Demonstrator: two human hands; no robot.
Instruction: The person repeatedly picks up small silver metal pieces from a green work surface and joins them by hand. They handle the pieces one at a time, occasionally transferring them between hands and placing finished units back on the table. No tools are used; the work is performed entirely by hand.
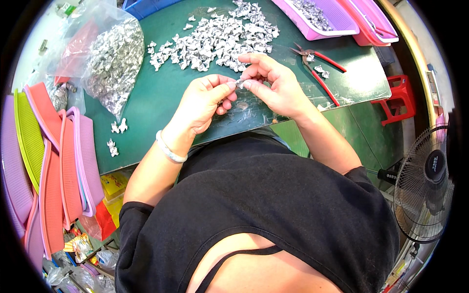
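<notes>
Between my two hands, over the near edge of the green table, is a small silver metal piece. My left hand pinches it between thumb and forefinger, its other fingers curled in. From the other side, the thumb and fingertips of my right hand close on the same piece. A heap of similar shiny metal pieces spreads just beyond my hands. To the right lie cutting pliers with red handles, jaws apart, a few loose pieces beside them.
A clear plastic bag full of metal pieces stands at the left. Stacked pink, purple and green baskets crowd the table's left side. A purple basket holds pieces at the back right. Beyond are a red stool and a fan.
</notes>
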